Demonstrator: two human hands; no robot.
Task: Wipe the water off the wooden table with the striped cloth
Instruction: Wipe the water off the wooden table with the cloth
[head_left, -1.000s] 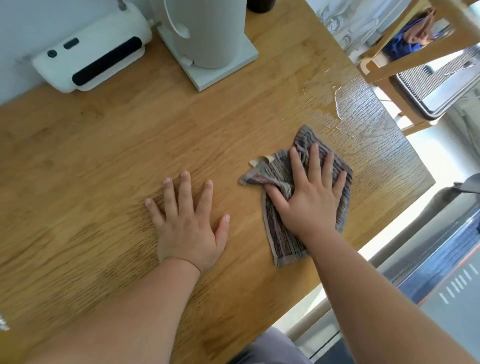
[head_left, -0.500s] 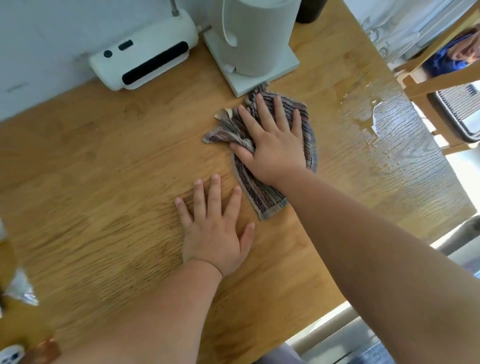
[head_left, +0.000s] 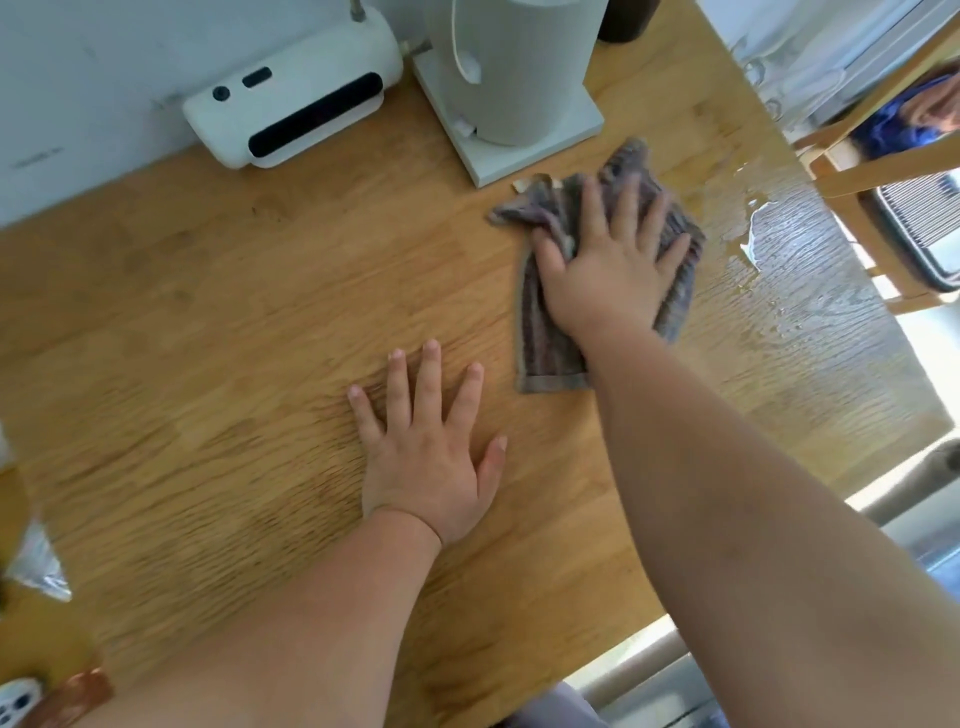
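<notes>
The striped cloth (head_left: 545, 338), grey with pink stripes and crumpled, lies on the wooden table (head_left: 234, 322) just in front of the white appliance base. My right hand (head_left: 608, 265) presses flat on the cloth with fingers spread. A puddle of water (head_left: 753, 239) glistens on the wood to the right of the cloth, with droplets trailing toward the table's right edge. My left hand (head_left: 431, 452) rests flat on the bare wood, nearer to me and left of the cloth.
A white tall appliance on a square base (head_left: 519, 78) and a white device with a dark slot (head_left: 296, 114) stand at the back against the wall. A wooden chair (head_left: 883, 171) stands past the right edge. Small items (head_left: 36, 566) lie at the left.
My right hand has slid the cloth rightward, from in front of the appliance base toward the puddle. My left hand has stayed flat on the wood.
</notes>
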